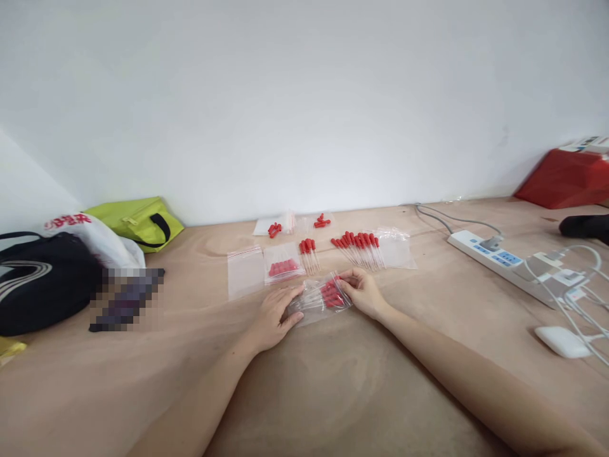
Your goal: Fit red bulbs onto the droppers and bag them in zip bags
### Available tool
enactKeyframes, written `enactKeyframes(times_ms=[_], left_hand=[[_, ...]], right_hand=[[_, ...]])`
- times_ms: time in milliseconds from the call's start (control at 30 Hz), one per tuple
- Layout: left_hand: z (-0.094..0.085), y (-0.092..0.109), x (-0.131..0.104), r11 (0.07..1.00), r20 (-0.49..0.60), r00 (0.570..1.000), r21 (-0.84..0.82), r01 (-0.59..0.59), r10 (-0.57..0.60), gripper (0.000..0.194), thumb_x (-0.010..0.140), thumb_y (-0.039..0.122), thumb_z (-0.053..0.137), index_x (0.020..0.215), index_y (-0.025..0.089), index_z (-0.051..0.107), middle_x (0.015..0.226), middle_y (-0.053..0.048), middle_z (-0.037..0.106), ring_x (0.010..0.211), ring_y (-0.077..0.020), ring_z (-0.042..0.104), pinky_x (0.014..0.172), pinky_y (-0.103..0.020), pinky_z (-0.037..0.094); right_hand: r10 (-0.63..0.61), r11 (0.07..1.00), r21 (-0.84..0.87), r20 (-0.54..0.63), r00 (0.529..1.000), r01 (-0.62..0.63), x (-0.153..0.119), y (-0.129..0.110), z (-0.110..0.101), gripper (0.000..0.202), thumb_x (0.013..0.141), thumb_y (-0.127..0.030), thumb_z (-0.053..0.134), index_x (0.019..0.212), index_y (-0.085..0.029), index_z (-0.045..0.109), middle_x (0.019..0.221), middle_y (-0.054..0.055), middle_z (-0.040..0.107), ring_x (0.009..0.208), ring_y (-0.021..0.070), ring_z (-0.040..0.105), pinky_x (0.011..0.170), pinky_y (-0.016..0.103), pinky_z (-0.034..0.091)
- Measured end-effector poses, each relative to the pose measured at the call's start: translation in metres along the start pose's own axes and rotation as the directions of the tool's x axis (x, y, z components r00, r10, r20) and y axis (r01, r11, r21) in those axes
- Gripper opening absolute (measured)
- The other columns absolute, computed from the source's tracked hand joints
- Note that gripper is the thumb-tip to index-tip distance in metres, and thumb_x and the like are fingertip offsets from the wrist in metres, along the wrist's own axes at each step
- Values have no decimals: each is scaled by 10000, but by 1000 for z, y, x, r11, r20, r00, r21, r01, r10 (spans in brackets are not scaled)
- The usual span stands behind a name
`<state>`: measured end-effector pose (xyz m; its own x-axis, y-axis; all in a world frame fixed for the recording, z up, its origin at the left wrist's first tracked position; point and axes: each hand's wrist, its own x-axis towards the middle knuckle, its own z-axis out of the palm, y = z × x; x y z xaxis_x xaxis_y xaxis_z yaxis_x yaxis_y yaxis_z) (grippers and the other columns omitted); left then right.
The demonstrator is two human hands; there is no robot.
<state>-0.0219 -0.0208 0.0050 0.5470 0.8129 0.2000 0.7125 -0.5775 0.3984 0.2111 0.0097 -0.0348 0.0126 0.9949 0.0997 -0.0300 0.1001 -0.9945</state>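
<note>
A clear zip bag [309, 311] lies low over the table between my hands, with several red-bulbed droppers [332, 293] inside, bulbs toward the right. My left hand [276, 316] grips the bag's left end, thumb below and fingers above. At the bag's right end, my right hand [362, 291] pinches the edge by the red bulbs. Just beyond, a filled bag [284, 266] of droppers rests beside a flat zip bag [245, 270]. Loose droppers lie in a small group [309, 254] and a larger row [359, 247], next to another clear bag [397, 249].
Loose red bulbs [275, 230] and more red bulbs [322, 221] lie near the wall by stacked bags [290, 222]. On the right are a power strip [495, 260], cables and a white charger [561, 341]. A dark bag [47, 285] and a green bag [143, 219] stand left.
</note>
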Motion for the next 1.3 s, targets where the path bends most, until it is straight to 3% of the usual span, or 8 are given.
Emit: enactKeyframes(times_ms=[300, 433, 600, 767, 900, 1033, 1100, 1300], left_hand=[[-1, 1, 0, 1000, 28, 1000, 10, 9, -10, 429, 845, 315, 447, 1264, 236, 402, 1248, -50, 502, 1175, -213, 410, 998, -425, 313], [-2, 1, 1, 1000, 59, 998, 21, -22, 21, 347, 856, 312, 432, 1193, 257, 497, 1253, -35, 503, 1183, -207, 409, 1008, -434, 302], [-2, -1, 2, 999, 75, 997, 35, -24, 21, 324, 855, 306, 441, 1165, 276, 532, 1255, -31, 503, 1188, -214, 408, 1003, -450, 305], [-1, -1, 1, 998, 64, 996, 9, -63, 62, 313, 851, 300, 454, 1152, 294, 538, 1243, -18, 512, 1182, -209, 417, 1009, -446, 304], [0, -1, 0, 999, -88, 995, 3, -53, 53, 289, 841, 320, 460, 1095, 244, 575, 1202, -49, 526, 1141, -206, 449, 968, -397, 366], [-5, -13, 2, 982, -427, 898, 93, 164, -109, 278, 843, 355, 429, 1006, 201, 593, 1053, -75, 584, 1036, -211, 510, 925, -381, 390], [-10, -25, 2, 930, -494, 843, 162, 331, -214, 316, 840, 364, 411, 1059, 192, 561, 1092, -95, 569, 1065, -241, 492, 931, -412, 369], [-22, -52, -1, 710, -176, 817, 418, 567, -549, 536, 866, 414, 277, 1283, 93, 378, 1362, -169, 344, 1262, -306, 288, 985, -495, 249]], right_hand=[[-3, 985, -170, 53, 999, 12, 3, 0, -3, 241, 647, -406, 608, 689, -169, 587, 693, 30, 637, 641, 156, 596, 598, 283, 482], [45, 998, -60, 159, 986, -35, 4, -8, -7, 270, 672, -431, 579, 717, -166, 611, 704, 20, 633, 647, 139, 587, 630, 283, 484], [108, 993, -40, -35, 994, -109, 9, -13, -11, 330, 596, -406, 665, 810, -177, 561, 580, -42, 564, 455, 93, 505, 446, 224, 417], [129, 977, -189, 150, 980, -99, 12, -9, -12, 273, 556, -389, 702, 654, -165, 582, 532, -36, 560, 481, 99, 499, 458, 219, 386], [166, 986, -73, 244, 955, -153, 12, -13, -17, 331, 586, -460, 669, 627, -172, 512, 507, -63, 524, 421, 60, 432, 411, 187, 325], [208, 971, 51, 287, 935, -232, 11, -23, -25, 394, 610, -536, 626, 659, -192, 439, 427, -106, 416, 330, 36, 314, 325, 162, 188], [195, 968, 96, 289, 937, -231, 11, -28, -29, 400, 620, -546, 617, 665, -196, 428, 424, -106, 399, 331, 38, 316, 320, 158, 171], [203, 930, 276, 166, 965, -243, 21, -29, -30, 402, 571, -512, 671, 643, -201, 427, 440, -93, 405, 342, 43, 318, 327, 171, 214]])
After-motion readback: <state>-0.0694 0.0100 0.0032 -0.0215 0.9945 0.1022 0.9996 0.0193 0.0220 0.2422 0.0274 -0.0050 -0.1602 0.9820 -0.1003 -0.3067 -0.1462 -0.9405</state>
